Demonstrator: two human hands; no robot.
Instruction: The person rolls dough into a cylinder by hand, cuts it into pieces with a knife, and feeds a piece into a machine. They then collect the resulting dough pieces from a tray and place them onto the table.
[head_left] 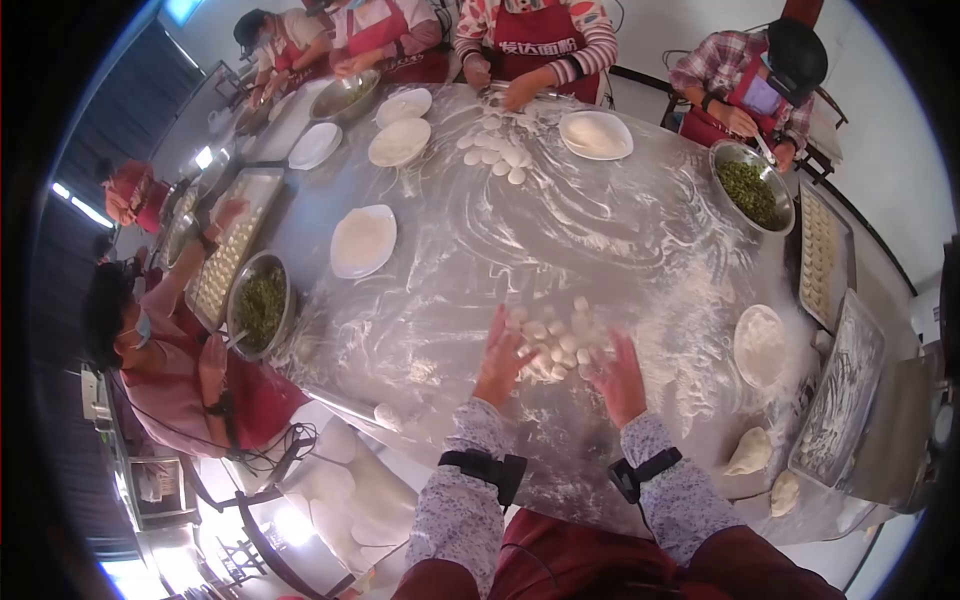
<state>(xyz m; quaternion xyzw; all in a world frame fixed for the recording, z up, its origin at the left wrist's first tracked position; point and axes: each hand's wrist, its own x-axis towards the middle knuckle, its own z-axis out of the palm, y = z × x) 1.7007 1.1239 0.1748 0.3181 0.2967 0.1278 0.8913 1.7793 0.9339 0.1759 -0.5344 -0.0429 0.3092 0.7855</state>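
Near the front edge of the floured steel table [640,240], both hands flank a heap of small dough pieces [560,338]: the left hand [500,362] and right hand [618,378] are spread wide, palms turned inward, gripping nothing. Gathering the heap looks best done with a light, loose sweep, so the lumps neither squash nor stick together. They are pale, rounded, flour-dusted nubs, piled between the palms

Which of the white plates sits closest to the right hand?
The flour-dusted plate just to the right of the right hand, next to the long metal tray at the table's edge. The rest lie much farther off.
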